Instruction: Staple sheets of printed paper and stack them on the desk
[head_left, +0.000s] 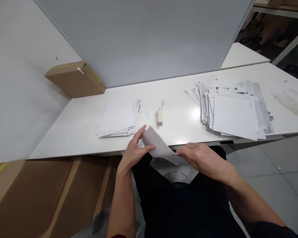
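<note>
At the edge of the bench (177, 94), white paper (157, 141) showed a curve — left hand (135, 150) pinched one end, right hand (203, 158) the other.

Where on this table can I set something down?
Between the cream tool and larger paper pile, or left of the smaller pile, this side of the cardboard box. It's crowded at the larger pile, and tight between smaller pile and tool.
</note>
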A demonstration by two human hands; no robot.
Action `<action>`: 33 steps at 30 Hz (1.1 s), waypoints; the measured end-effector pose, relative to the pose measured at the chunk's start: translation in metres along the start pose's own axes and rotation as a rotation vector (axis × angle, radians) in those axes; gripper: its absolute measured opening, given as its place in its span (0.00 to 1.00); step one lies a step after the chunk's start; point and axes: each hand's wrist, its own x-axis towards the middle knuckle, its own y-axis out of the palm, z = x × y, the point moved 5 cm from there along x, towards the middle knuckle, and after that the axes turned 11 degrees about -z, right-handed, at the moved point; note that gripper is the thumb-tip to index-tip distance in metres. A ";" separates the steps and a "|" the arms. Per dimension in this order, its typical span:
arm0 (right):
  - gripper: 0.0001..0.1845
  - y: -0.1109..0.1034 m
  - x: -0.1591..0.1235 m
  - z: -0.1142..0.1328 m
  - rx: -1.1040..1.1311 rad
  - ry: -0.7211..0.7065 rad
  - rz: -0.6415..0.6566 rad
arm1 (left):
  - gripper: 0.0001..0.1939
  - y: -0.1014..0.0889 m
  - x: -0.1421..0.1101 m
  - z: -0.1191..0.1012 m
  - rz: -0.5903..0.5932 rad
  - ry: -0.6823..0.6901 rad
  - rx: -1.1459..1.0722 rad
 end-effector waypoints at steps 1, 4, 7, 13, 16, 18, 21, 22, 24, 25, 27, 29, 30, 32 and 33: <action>0.12 -0.004 0.001 -0.001 0.005 0.004 -0.007 | 0.28 -0.001 0.001 0.003 0.034 -0.052 -0.048; 0.11 -0.008 -0.001 -0.018 0.073 0.137 -0.055 | 0.13 -0.008 0.002 0.015 -0.068 -0.158 -0.214; 0.12 -0.005 -0.003 -0.044 0.241 0.355 -0.129 | 0.11 -0.018 -0.001 0.024 -0.357 -0.115 -0.354; 0.12 -0.015 0.007 -0.056 0.280 0.384 -0.533 | 0.11 -0.020 -0.001 0.027 -0.576 0.007 -0.424; 0.08 -0.017 0.014 -0.060 0.133 0.287 -0.566 | 0.15 -0.013 0.005 0.034 -0.519 -0.024 -0.315; 0.07 -0.010 0.017 -0.068 0.125 0.277 -0.500 | 0.19 -0.004 0.010 0.040 -0.439 -0.059 -0.295; 0.09 0.003 0.020 -0.082 0.234 0.318 -0.400 | 0.23 0.007 0.014 0.045 -0.338 -0.090 -0.332; 0.10 0.006 0.020 -0.084 0.280 0.330 -0.380 | 0.23 0.009 0.014 0.044 -0.320 -0.088 -0.339; 0.10 0.011 0.022 -0.084 0.346 0.334 -0.371 | 0.20 0.012 0.015 0.040 -0.296 -0.053 -0.340; 0.10 0.011 0.023 -0.084 0.355 0.326 -0.377 | 0.19 0.012 0.015 0.037 -0.296 -0.027 -0.338; 0.12 0.013 0.024 -0.084 0.344 0.321 -0.391 | 0.17 0.012 0.016 0.035 -0.315 -0.006 -0.328; 0.12 0.016 0.023 -0.087 0.350 0.353 -0.369 | 0.16 0.013 0.017 0.039 -0.324 -0.042 -0.303; 0.12 0.017 0.022 -0.089 0.360 0.377 -0.352 | 0.16 0.014 0.017 0.043 -0.324 -0.070 -0.280; 0.13 0.016 0.019 -0.090 0.352 0.401 -0.326 | 0.15 0.013 0.016 0.046 -0.322 -0.095 -0.203; 0.14 0.012 0.018 -0.087 0.318 0.385 -0.334 | 0.14 0.010 0.016 0.044 -0.336 -0.073 -0.152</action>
